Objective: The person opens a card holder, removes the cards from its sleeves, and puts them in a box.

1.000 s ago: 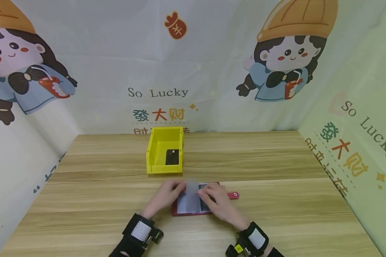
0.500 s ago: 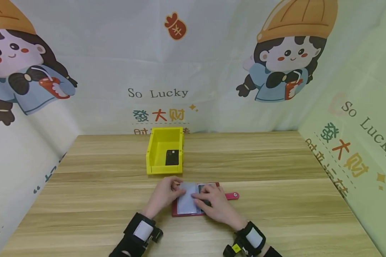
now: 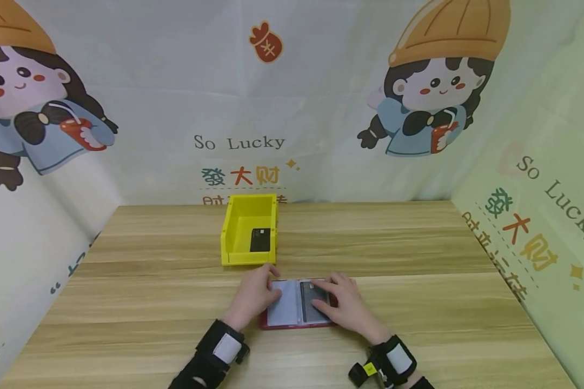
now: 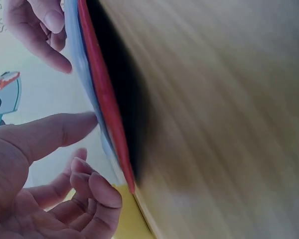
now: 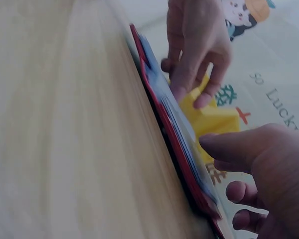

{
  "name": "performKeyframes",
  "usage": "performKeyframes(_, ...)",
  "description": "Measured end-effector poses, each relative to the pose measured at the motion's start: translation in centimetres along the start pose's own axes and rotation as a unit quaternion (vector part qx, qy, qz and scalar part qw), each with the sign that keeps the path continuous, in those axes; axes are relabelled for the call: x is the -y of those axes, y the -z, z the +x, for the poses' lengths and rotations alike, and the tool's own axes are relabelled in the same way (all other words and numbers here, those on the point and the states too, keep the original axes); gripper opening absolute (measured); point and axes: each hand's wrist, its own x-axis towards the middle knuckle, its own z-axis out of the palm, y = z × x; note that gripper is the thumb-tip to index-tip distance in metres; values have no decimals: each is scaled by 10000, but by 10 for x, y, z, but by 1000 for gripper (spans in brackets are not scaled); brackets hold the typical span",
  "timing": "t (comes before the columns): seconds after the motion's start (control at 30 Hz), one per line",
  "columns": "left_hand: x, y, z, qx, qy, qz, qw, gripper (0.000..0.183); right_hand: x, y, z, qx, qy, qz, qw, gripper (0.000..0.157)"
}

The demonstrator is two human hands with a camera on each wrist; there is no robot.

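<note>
A red card holder (image 3: 283,313) lies spread on the table, with milky plastic sleeves on both sides of its fold. In its right-hand sleeve shows a dark card (image 3: 309,305). My left hand (image 3: 254,296) is at the holder's left side, its thumb touching the left sleeve and the other fingers loosely bent past the far edge. Over the right side is my right hand (image 3: 345,302), thumb and fingers spread apart above the dark card. In the left wrist view, the red cover (image 4: 107,94) is seen edge-on, with the thumb tip against the sleeve.
Beyond the holder stands a yellow bin (image 3: 227,237) with a black card (image 3: 260,246) lying in it. The wooden table (image 3: 394,243) meets a printed cloth backdrop (image 3: 321,119) at the back and sides.
The lifted sleeve has come down flat on the left side. My right hand has moved right, off that sleeve, uncovering more of the dark card; the holder's strap is now hidden.
</note>
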Motion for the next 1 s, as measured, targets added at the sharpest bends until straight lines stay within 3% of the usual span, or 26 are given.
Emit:
performKeyframes(0.17,-11,-8,2,49,-411,298,9987,21,-8,6,-3,203,-272,-83,9994,46)
performKeyframes(0.37,-26,-20,4,141,-729,271,9969,15,-11,6,-3,281,-489,-75,9984,55)
performKeyframes(0.57,-31,-29,5,29,-644,450,9969,25,-12,4,-5,163,-523,-121,9984,56)
performKeyframes(0.7,-30,-34,3,123,-472,642,9967,36,-14,1,-6,11,-451,-152,9989,54)
performKeyframes(1.0,-28,-35,2,144,-535,680,9961,35,-16,-2,-5,-122,-461,-61,9988,54)
